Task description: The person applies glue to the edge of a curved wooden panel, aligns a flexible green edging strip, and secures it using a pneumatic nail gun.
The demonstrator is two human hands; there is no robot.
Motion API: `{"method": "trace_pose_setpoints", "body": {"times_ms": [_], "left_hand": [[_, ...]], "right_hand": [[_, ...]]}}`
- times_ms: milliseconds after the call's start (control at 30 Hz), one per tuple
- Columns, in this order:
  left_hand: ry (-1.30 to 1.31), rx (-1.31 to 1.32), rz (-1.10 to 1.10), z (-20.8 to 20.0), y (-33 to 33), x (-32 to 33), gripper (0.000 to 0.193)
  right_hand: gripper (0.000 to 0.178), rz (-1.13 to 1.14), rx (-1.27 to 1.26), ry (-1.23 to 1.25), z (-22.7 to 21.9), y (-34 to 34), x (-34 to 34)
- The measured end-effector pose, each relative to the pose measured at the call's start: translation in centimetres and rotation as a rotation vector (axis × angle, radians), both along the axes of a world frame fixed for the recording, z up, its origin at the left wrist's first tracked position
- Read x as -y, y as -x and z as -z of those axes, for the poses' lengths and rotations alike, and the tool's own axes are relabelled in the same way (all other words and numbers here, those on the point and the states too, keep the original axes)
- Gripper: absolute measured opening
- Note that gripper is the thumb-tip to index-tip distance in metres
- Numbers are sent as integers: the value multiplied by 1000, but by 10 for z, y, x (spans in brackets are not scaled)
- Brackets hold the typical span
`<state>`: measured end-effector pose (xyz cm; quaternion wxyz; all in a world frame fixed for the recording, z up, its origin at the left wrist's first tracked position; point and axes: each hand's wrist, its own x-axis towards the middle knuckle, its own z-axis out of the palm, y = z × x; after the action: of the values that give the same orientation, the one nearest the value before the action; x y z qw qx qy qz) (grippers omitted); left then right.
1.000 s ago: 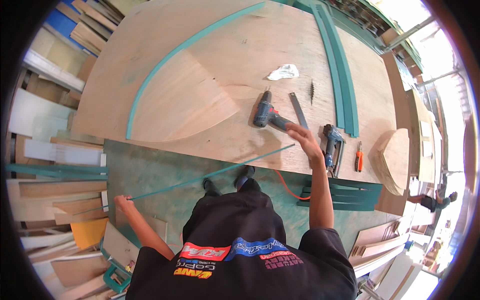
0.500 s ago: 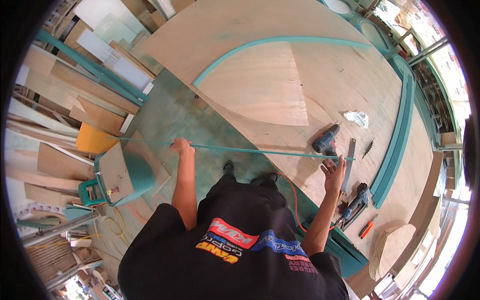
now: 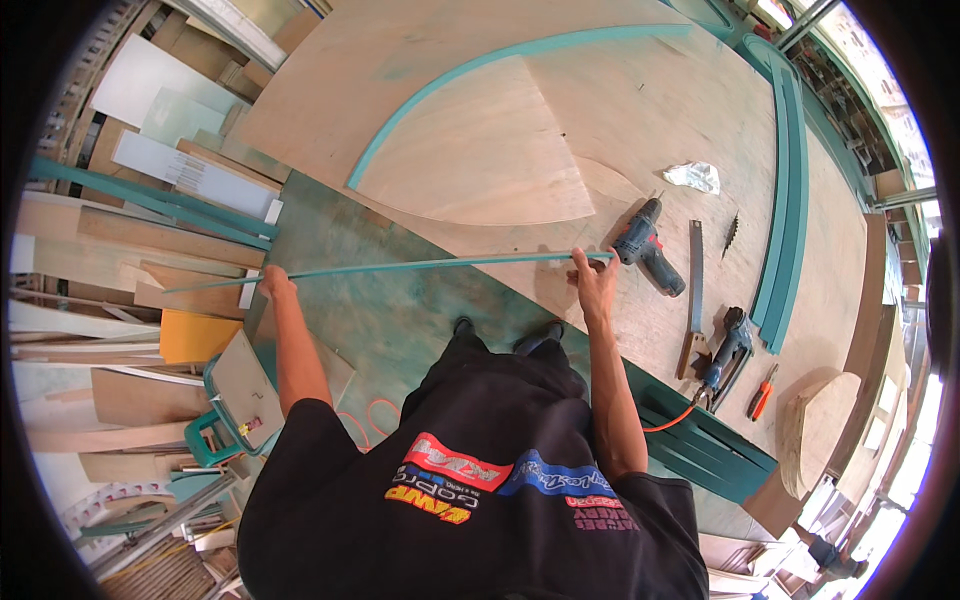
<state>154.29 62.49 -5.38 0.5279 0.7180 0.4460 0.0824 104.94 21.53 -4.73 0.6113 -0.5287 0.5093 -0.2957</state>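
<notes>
A long thin teal strip point(image 3: 430, 265) runs level across the front of me, over the floor and onto the worktable's near edge. Around its left part closes my left hand point(image 3: 278, 283), with the thin far end sticking out beyond it. My right hand point(image 3: 596, 283) pinches the strip close to its right end, beside a cordless drill point(image 3: 648, 248). Farther off on the table lies a curved-edged plywood panel point(image 3: 475, 150). A bent teal strip point(image 3: 480, 62) follows its curved side.
On the worktable point(image 3: 340, 70) lie a handsaw point(image 3: 696, 290), an auger bit point(image 3: 732, 233), a crumpled bag point(image 3: 692, 178), an air tool point(image 3: 733, 350), orange-handled pliers point(image 3: 764, 392) and long teal boards point(image 3: 785, 210). Stacked boards point(image 3: 150, 240) and a teal stool point(image 3: 210, 440) stand left.
Both hands and the strip have shifted left and forward. My right hand, its fingers spread by the strip before, now pinches it. The view has turned a little.
</notes>
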Motion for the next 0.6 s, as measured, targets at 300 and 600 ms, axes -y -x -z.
{"method": "trace_pose_setpoints", "body": {"times_ms": [300,600], "left_hand": [[9,68,286,62,-46,-44,30],[-26,9,405,132,-85,-24,37]], "right_hand": [[69,-75,-98,194,30,-43,44],[62,45,-122,119,19,-71,41]]}}
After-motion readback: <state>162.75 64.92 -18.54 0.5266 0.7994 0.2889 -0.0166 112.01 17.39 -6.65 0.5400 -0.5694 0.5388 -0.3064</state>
